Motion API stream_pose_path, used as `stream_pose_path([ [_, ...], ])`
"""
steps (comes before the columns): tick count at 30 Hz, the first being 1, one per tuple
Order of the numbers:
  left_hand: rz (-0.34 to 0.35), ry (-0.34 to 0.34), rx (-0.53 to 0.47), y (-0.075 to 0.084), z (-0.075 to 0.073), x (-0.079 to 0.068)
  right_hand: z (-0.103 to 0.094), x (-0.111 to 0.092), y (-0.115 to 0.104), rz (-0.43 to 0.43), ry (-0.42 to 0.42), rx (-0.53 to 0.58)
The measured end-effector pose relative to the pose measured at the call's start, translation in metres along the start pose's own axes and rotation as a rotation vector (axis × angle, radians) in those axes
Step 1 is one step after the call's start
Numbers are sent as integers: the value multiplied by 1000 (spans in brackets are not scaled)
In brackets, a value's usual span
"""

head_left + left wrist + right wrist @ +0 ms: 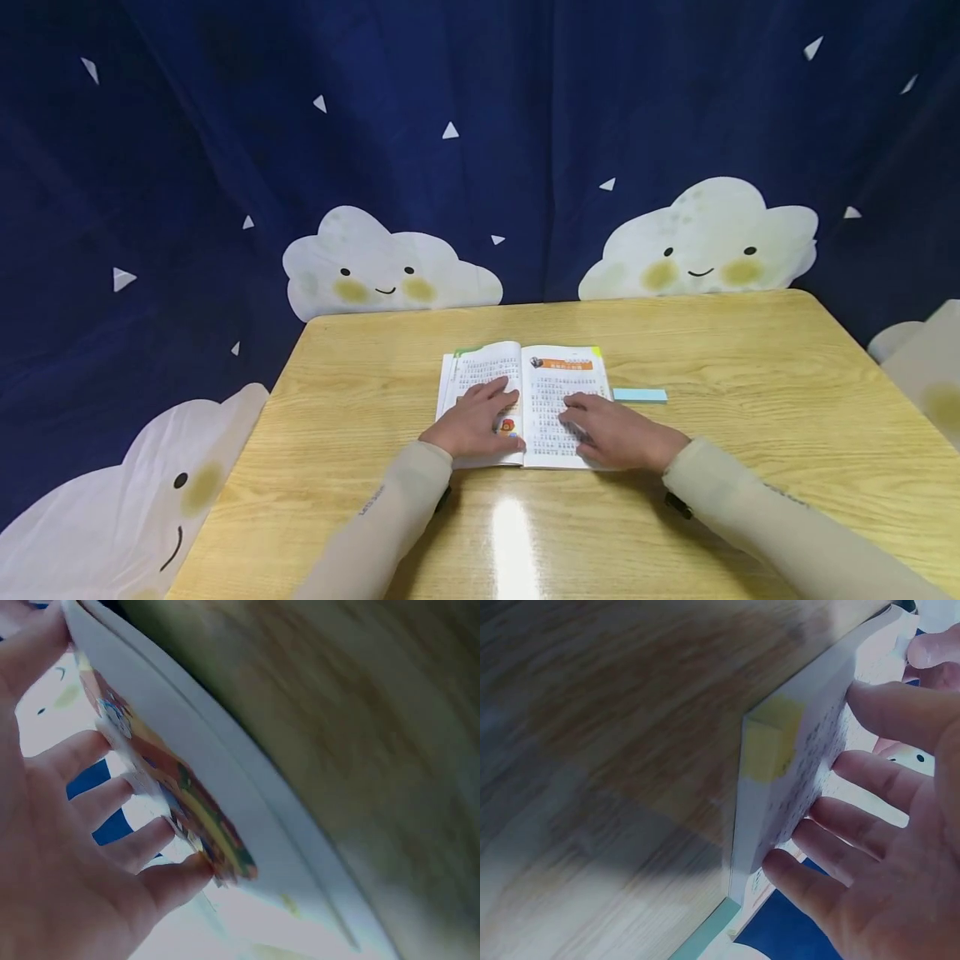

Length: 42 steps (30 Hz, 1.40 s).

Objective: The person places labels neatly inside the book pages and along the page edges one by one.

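Observation:
An open book (551, 450) with printed text lies flat on the wooden table, its spine running between my two hands. Across the left page rests my left hand (478, 423), fingers spread and fingertips on the paper, the thumb near the centre fold. My right hand (618, 431) touches the right page, covering part of the text near its outer edge. An orange heading tops that page. In the left wrist view, the fingertips meet a page with a colourful picture (195, 795). Fingertips press the printed page beside a yellow corner (769, 742) in the right wrist view.
A light blue strip (640, 396) lies on the table (360, 375) just right of the book. Behind the table hangs a dark blue curtain (525, 167) printed with smiling clouds and white triangles. A bright reflection shows on the tabletop in front of the book.

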<state>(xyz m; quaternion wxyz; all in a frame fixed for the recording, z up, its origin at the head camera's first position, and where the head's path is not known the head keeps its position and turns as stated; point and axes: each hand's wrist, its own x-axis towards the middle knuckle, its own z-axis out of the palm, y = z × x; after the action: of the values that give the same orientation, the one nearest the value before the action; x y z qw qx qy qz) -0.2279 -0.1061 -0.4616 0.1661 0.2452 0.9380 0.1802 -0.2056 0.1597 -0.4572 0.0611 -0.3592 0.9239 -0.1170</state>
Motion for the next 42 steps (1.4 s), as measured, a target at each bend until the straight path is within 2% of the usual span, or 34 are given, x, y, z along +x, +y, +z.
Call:
stream_pose_path([
  [5, -49, 4, 24, 2, 4, 2, 0, -1, -1, -3, -4, 8],
  [10, -26, 36, 60, 3, 5, 2, 0, -1, -1, 10, 14, 10],
  [13, -10, 87, 129, 6, 7, -3, 1, 1, -3, 14, 13, 26],
  [19, -3, 224, 369, 22, 15, -16, 4, 4, -6, 15, 13, 42],
  [21, -11, 246, 401, 27, 18, -19, 4, 3, -5, 18, 24, 38],
  [25, -40, 230, 344, 32, 20, -18, 2, 0, -3, 27, 35, 38],
  [30, -72, 158, 215, 26, 21, -14, 0, 0, -1, 41, 25, 48],
  [33, -84, 139, 167, 26, 21, -13, 2, 0, 0, 35, 30, 45],
  [42, -106, 168, 186, 28, 23, -9, 2, -1, 2, 29, 75, 27],
])
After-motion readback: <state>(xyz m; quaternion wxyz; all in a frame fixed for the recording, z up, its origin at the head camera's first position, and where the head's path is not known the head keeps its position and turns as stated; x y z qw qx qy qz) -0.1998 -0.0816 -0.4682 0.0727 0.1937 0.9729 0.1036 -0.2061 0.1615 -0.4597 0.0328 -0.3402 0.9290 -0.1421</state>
